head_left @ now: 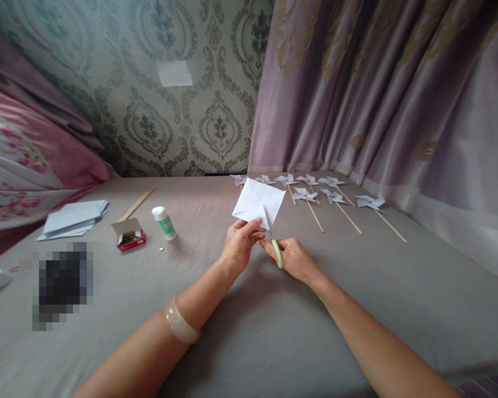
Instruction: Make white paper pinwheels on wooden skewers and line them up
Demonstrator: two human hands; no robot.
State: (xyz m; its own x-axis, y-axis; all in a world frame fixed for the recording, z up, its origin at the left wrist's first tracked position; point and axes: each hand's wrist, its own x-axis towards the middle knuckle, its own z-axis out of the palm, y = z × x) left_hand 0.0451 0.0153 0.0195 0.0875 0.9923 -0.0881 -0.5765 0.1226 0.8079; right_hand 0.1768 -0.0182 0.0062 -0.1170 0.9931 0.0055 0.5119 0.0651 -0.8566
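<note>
We have eight white pinwheels [305, 194] on sticks lying at two o'clock from our hands; those look done. The paper square [257, 200] is at the centre of the clock, pinched in our left hand [238, 244], while our right hand [295, 258] is closed on the green-handled scissors [278, 255], their blades at the square's near corner. We judge this one to be at the cutting stage — how deep the slits run, we cannot tell — with its corners not yet bent in and no stick fitted. Loose sticks [136, 204] at ten o'clock and folded sheets [72, 217] at nine suggest material for more.
</note>
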